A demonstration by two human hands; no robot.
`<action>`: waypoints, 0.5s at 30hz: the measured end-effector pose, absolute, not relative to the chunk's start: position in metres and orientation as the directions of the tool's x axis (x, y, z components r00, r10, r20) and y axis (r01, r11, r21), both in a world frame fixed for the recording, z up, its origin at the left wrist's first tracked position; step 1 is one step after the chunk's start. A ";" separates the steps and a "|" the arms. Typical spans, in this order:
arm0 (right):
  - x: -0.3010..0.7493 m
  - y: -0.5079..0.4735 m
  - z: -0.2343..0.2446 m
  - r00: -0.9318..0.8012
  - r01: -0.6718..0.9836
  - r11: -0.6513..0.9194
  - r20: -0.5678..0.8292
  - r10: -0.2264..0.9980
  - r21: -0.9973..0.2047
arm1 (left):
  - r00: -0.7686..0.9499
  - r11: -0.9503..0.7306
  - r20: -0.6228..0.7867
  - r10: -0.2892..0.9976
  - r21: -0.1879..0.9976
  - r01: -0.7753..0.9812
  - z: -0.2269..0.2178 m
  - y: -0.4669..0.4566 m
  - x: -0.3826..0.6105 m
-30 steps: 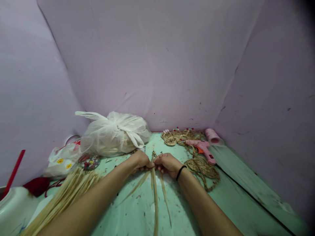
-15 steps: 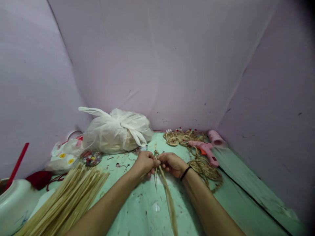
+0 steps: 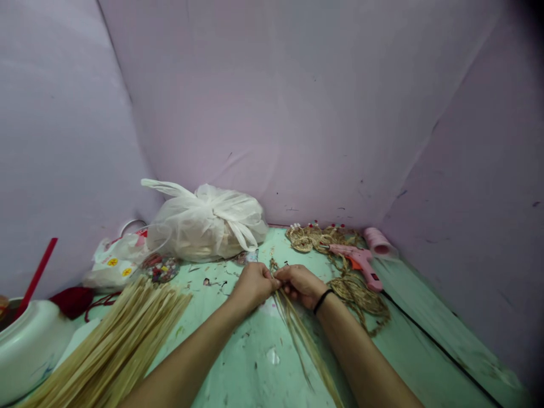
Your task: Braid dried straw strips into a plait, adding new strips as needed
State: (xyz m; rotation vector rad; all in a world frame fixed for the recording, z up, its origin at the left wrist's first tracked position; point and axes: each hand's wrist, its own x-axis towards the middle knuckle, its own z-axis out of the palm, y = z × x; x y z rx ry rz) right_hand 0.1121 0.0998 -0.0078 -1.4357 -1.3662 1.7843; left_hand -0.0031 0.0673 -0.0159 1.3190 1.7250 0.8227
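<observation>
Over the middle of the green table my left hand (image 3: 255, 283) and my right hand (image 3: 301, 283) meet, fingertips nearly touching. Both are closed in a pinch on one bundle of dried fibre strands (image 3: 302, 328). A short knotted or braided end sticks up just beyond my fingers. Below them the loose strands run down toward the front, spread into a thick and a thinner tail. The exact crossing of the strands is hidden by my fingertips. A black band (image 3: 322, 300) circles my right wrist.
A pink glue gun (image 3: 356, 258) with a black cord lies on coiled braided rope (image 3: 359, 294) at right, near a pink thread spool (image 3: 378, 242). Left are a pile of fibre strips (image 3: 114, 345), a white plastic bag (image 3: 204, 226), a bead container (image 3: 160, 267) and a white pot (image 3: 34, 345).
The strand tails have swung to the right and spread apart. My left fingers have shifted slightly, curling closer around the bundle. The whole view has shifted a little.
</observation>
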 end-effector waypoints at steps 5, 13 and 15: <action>0.113 0.100 -0.007 -0.338 0.202 -0.406 -0.453 0.825 -0.891 | 0.094 0.332 -0.365 0.926 0.908 0.255 -0.002 0.064 -0.015; 0.113 0.098 -0.003 -0.375 0.204 -0.401 -0.449 0.811 -0.893 | 0.043 0.499 -0.511 0.858 0.851 0.161 0.001 0.069 -0.018; 0.113 0.098 -0.003 -0.376 0.219 -0.388 -0.445 0.813 -0.895 | -0.017 0.514 -0.523 0.852 0.831 0.213 0.001 0.069 -0.015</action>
